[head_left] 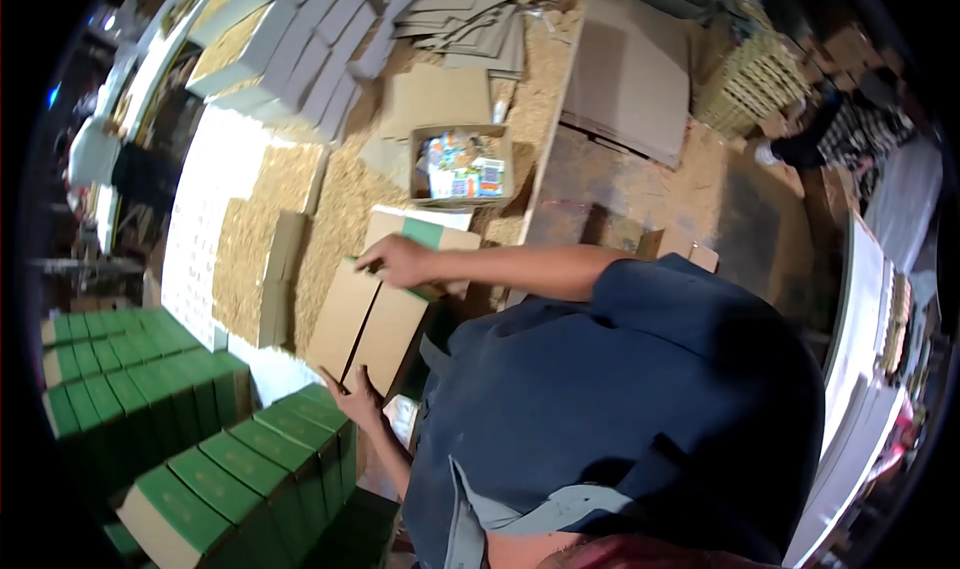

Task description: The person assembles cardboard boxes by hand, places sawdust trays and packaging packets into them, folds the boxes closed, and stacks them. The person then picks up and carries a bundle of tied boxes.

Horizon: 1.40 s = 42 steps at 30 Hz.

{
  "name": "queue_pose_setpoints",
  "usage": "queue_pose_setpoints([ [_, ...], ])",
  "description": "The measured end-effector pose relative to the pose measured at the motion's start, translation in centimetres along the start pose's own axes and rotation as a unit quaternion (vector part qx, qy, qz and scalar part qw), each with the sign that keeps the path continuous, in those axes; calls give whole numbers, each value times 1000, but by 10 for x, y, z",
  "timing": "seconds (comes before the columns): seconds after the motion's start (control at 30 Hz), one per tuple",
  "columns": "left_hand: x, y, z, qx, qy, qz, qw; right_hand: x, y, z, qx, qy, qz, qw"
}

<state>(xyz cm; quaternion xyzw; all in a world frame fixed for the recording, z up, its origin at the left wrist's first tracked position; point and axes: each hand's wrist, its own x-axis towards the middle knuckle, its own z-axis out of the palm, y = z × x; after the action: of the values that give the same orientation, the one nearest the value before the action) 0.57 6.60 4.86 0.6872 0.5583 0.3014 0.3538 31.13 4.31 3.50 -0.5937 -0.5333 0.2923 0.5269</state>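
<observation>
A cardboard box (pixel 345 314) with green sides lies in front of me, its two brown top flaps folded in with a dark narrow gap between them. At its far upper edge, my right hand (pixel 398 261) has its fingers curled down over the rim. My left hand (pixel 358 399) grips the lower corner, thumb and fingers apart around the edge. Beside my right hand is another brown piece with a green band (pixel 425 232). An open carton (pixel 462 202) holding colourful small packets stands just beyond it.
Green boxes (pixel 240 459) stand in rows at lower left. White cartons (pixel 300 49) are stacked at upper left. Flat cardboard sheets (pixel 470 24) lie at the back, and a large cardboard sheet (pixel 630 69) rests at right. Other people (pixel 95 154) are at the sides.
</observation>
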Motion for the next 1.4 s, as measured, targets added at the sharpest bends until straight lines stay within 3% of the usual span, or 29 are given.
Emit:
queue_pose_setpoints([
  [0.03,4,-10,3,-6,2,33,999,-5,6,-12,62,-41,17,997],
  [0.1,2,-2,3,-45,-9,18,999,-21,14,-34,-95,-194,81,973],
  [0.17,2,1,2,-14,-6,3,1000,-45,25,-33,-83,-326,121,934],
  [0.23,4,-2,3,-69,-6,-3,998,-68,29,-6,-99,-226,25,969],
  [0.3,8,-19,2,-38,10,20,999,-72,19,12,-128,-214,54,967],
  [0.37,12,-14,-12,-47,2,-26,999,-55,10,15,-110,-163,42,980],
  [0.43,16,2,-32,-4,-1,-26,1000,-34,-30,5,-194,-76,-48,977],
  [0.5,26,20,-50,-44,-6,-38,998,5,-100,-24,-284,-152,34,946],
  [0.53,28,35,-62,-111,-74,-79,988,19,-108,-27,-308,-154,21,939],
  [0.57,31,45,-71,-179,-143,-114,967,30,-111,-26,-331,-154,9,931],
  [0.6,32,44,-73,-170,-157,-103,967,35,-112,-24,-314,-120,-10,942],
  [0.63,28,40,-75,-170,-143,-107,969,39,-122,-29,-312,-151,51,937],
  [0.7,21,27,-74,-185,-171,-181,951,27,-107,-27,-284,-82,20,955],
  [0.77,14,-16,-66,-188,-158,-236,940,11,-88,-34,-219,-109,16,970],
  [0.83,-2,-9,-53,-224,-120,-283,925,-9,-97,-49,-162,-184,54,968],
  [0.9,-12,-26,-40,-236,-83,-301,920,-30,-74,-52,-122,-219,-85,964],
  [1.0,-19,-43,-14,-250,-27,-304,919,-32,-69,-49,-95,-255,-51,961],
  [1.1,-7,-27,-5,-305,57,-310,899,3,-67,-33,-149,-197,-133,960],
  [1.17,12,-60,12,-366,62,-314,874,31,-78,-16,-209,-128,-165,955],
  [1.2,17,-69,20,-373,64,-287,880,50,-76,-5,-244,-118,-165,948],
  [1.23,24,-90,29,-442,27,-276,853,68,-73,5,-278,-107,-163,941],
  [1.3,24,-127,47,-454,-18,-303,838,94,-64,22,-366,-121,-132,913],
  [1.37,10,-92,51,-309,-21,-346,886,107,-34,37,-391,-142,-115,902],
  [1.4,5,-63,45,-335,-9,-374,865,108,-14,42,-393,-170,-66,901],
])
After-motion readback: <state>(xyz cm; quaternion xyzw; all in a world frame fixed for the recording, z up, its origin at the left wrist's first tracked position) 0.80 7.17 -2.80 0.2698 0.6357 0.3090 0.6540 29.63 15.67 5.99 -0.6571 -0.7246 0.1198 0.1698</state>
